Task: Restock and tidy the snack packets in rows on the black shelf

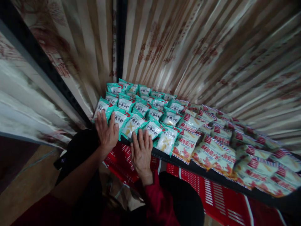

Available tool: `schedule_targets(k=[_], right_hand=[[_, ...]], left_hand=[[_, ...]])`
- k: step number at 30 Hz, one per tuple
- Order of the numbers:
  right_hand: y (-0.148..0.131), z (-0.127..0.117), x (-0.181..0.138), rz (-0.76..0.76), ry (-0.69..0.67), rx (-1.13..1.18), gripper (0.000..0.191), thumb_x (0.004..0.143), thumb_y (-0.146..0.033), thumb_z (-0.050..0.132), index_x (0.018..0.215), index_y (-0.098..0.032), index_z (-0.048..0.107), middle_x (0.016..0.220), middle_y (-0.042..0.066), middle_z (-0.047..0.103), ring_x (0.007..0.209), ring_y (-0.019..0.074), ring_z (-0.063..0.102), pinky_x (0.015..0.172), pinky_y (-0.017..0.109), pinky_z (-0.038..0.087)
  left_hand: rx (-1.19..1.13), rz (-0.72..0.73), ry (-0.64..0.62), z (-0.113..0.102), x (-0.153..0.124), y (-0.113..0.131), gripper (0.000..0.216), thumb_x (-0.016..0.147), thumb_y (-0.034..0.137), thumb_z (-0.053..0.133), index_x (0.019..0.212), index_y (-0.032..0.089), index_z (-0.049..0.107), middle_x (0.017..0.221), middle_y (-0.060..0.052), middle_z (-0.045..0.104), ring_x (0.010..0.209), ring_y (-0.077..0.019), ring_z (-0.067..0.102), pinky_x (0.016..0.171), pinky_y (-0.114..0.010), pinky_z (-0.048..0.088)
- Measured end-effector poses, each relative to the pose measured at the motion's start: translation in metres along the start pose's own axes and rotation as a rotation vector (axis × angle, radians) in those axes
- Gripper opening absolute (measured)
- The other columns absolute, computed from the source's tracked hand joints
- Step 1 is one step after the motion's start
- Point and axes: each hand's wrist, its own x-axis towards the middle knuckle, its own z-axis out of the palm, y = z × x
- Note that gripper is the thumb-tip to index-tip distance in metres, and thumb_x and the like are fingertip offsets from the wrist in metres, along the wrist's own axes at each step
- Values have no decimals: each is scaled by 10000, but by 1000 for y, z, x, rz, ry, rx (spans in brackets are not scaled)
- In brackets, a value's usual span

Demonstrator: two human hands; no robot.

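Rows of green-and-white snack packets [138, 110] lie on a dark shelf [211, 175], with red-and-white snack packets [218, 147] filling the right part. My left hand [107, 130] lies flat with fingers spread against the front-left green packets. My right hand [141, 150] rests at the shelf's front edge, fingers stretched out and touching the front row of green packets. Neither hand grips anything.
Striped curtains [199, 53] hang behind and left of the shelf, with a dark post [121, 37] in the corner. Red plastic baskets [211, 194] stand below the shelf. A wooden floor [25, 175] shows at lower left.
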Motion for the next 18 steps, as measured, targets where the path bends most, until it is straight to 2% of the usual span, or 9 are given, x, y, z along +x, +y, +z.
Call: schedule_targets(k=[6, 13, 18], right_hand=[[-2, 0, -1, -6, 26, 8, 527, 919, -173, 458, 1437, -191, 360, 1542, 135, 257, 1452, 286, 96, 1117, 553, 218], [-1, 2, 0, 8, -32, -20, 466, 920, -176, 456, 1386, -164, 445, 1496, 136, 360, 1453, 285, 84, 1125, 552, 197], [-4, -1, 0, 10, -17, -6, 474, 922, -182, 450, 1396, -166, 427, 1513, 133, 327, 1454, 277, 89, 1127, 544, 202]], left_hand=[[-15, 2, 35, -7, 1, 1, 501, 964, 317, 319, 1425, 130, 378, 1573, -151, 87, 1443, -336, 46, 1137, -569, 129], [-19, -5, -32, -1, 0, 1, 488, 961, 328, 341, 1423, 180, 389, 1572, -122, 132, 1445, -316, 73, 1136, -570, 120], [-28, 2, -6, -3, 0, 1, 498, 966, 341, 317, 1429, 170, 378, 1577, -121, 106, 1447, -315, 46, 1141, -554, 113]])
